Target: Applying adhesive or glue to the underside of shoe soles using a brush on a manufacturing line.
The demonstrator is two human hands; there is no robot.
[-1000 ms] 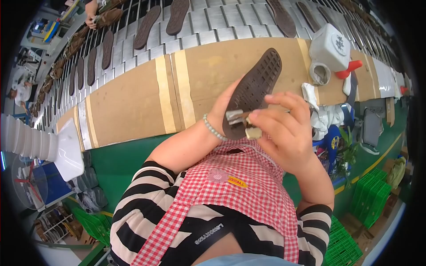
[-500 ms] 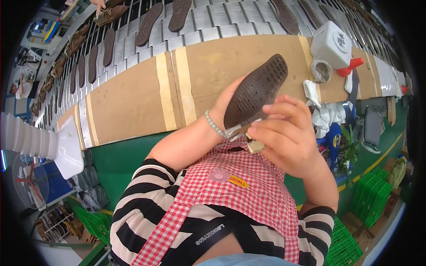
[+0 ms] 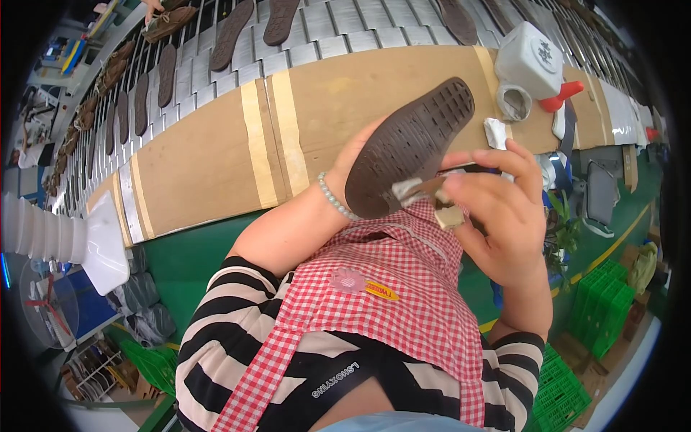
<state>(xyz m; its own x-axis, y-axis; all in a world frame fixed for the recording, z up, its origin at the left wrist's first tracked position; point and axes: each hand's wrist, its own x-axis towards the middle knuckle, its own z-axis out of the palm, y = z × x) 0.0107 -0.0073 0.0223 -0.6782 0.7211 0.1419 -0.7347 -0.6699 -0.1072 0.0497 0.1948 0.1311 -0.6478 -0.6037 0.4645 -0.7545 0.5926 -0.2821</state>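
Note:
My left hand [image 3: 355, 153] is closed on a dark brown shoe sole [image 3: 412, 147], which hides most of its fingers. The sole is tilted, its grooved tread facing up. In my right hand [image 3: 507, 209] is a small flat brush [image 3: 410, 190] with a pale tip, blurred by motion. That tip overlaps the sole's lower end; whether it touches cannot be made out. A small yellowish block [image 3: 450, 217] sits under the right fingers, beside the brush. The right fingers are bent around these, partly spread.
Cardboard [image 3: 194, 162] with tape strips covers the near edge of a metal slat conveyor carrying soles [image 3: 232, 34] and brown shoes [image 3: 169, 23]. Another person's hand [image 3: 152, 9] is at a shoe. A white jug [image 3: 529, 61] with a red spout [image 3: 561, 96] stands right; a white duct hood [image 3: 106, 245] is left.
My right hand has moved right and slightly up with the brush, whose tip now overlaps the sole's lower end. The sole has shifted a little and shows more of its tread.

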